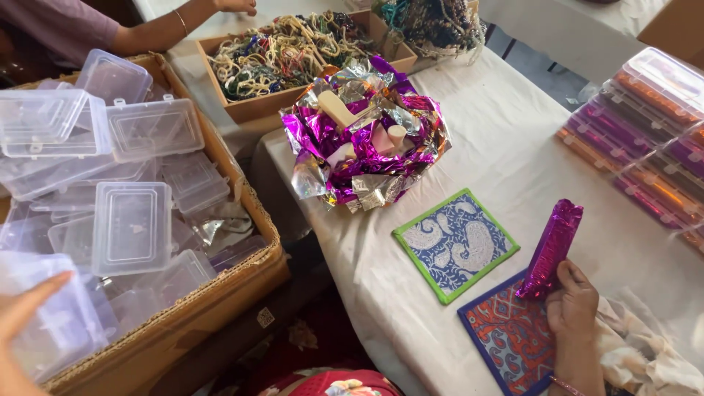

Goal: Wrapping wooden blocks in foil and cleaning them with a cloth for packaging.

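gripped upright in the person's right hand (572, 304), a purple foil-wrapped packet (550, 249) stands with its lower end on the red and blue patterned mat (506, 337), fingers closed around its base. left hand (29, 308), fingers spread, rests on a clear plastic lidded box (55, 323) at the near corner of the large cardboard carton (220, 293), which is filled with more clear plastic boxes (132, 227). just beside the red mat lies a blue paisley mat with a green border (455, 243), both on the white tablecloth (506, 139). farther up the table sits a heap of crumpled purple and silver foil (363, 143) with pale sticks among it. behind it, a shallow cardboard tray of bead necklaces (293, 55). stacked flat boxes of purple and orange items (645, 125) line the right edge. another person's arm (158, 29) reaches across at top left.
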